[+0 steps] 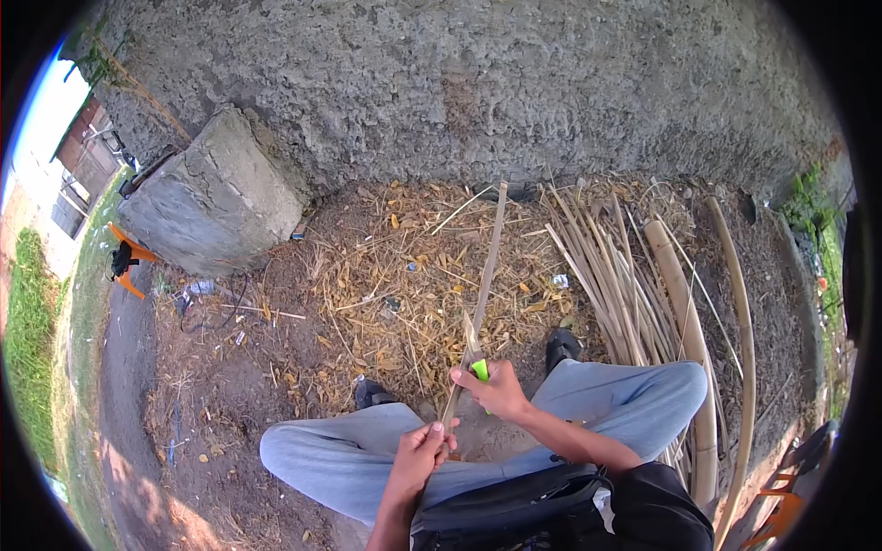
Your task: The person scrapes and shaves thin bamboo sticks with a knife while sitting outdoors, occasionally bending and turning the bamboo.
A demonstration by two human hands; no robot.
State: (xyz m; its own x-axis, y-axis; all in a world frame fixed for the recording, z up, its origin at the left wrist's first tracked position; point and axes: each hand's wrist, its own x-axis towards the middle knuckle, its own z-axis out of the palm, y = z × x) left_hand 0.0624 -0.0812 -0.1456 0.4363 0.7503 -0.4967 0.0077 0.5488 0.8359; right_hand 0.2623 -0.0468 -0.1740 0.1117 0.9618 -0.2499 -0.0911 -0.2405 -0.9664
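Observation:
A long, flat bamboo strip (491,248) slants up and away from my lap, its far end near the wall. Low on the strip, my left hand (424,450) is closed around it with the thumb on top. My right hand (497,391) grips a knife (480,369) with a bright green handle, farther up the strip. Its blade points away from me and lies against or just beside the strip; I cannot tell whether it cuts into it. The fingers of my right hand partly hide the handle.
To the right lies a bundle of split bamboo strips (602,275), beside a thick bamboo pole (684,312) and a thinner pole (738,303). A rough wall (551,92) rises ahead. A concrete block (220,197) stands at left. Dry leaves and shavings (395,275) cover the ground.

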